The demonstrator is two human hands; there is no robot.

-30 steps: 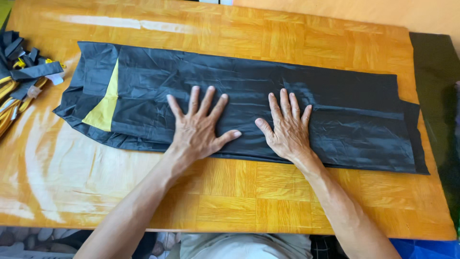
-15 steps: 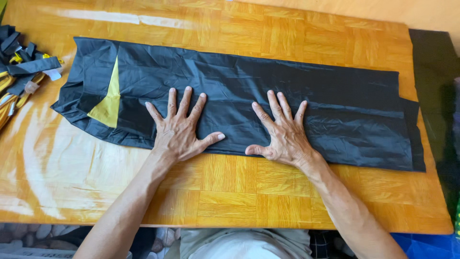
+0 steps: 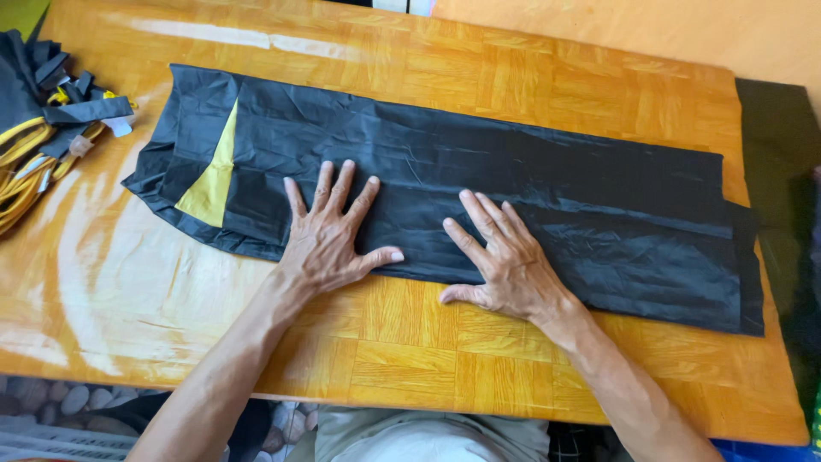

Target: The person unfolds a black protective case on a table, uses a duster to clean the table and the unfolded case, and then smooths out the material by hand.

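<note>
A long black fabric piece [image 3: 547,197] with a yellow triangular patch [image 3: 212,175] near its left end lies flat across a wooden table [image 3: 410,342]. My left hand [image 3: 329,235] presses palm-down on the fabric's near edge, fingers spread. My right hand [image 3: 505,261] lies flat beside it on the same near edge, fingers spread and pointing up-left, thumb on the bare wood. Neither hand grips anything.
A heap of black and yellow fabric with straps [image 3: 47,128] sits at the table's far left. A dark green cloth [image 3: 782,171] hangs off the right end. The table's near edge runs just below my forearms; stones and a crate show under it.
Both hands have slid leftward along the fabric's near edge, staying flat with fingers spread. The fabric lies as before.
</note>
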